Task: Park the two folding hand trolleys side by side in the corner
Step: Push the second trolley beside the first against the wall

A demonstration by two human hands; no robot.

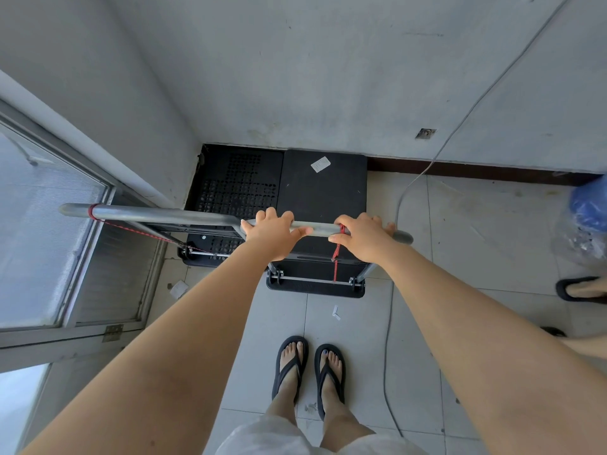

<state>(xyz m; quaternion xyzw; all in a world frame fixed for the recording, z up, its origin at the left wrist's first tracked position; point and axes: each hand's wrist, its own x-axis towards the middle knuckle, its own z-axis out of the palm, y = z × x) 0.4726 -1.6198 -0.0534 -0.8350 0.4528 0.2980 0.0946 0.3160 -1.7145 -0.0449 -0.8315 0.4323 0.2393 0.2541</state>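
Two black folding hand trolleys stand side by side against the far wall in the corner. The left trolley (238,182) has a perforated deck and a grey metal handle bar (147,214) with a red cord tied to it. The right trolley (323,192) has a smooth deck with a white sticker. My left hand (274,233) and my right hand (363,239) both grip the right trolley's grey handle bar (320,228), with a red cord hanging between them.
A glass door with a metal frame (82,257) lies to the left. A grey cable (399,205) runs down the wall and across the tiled floor. A blue object in clear plastic (588,211) and another person's sandalled foot (581,289) are at the right. My own feet (307,372) stand behind.
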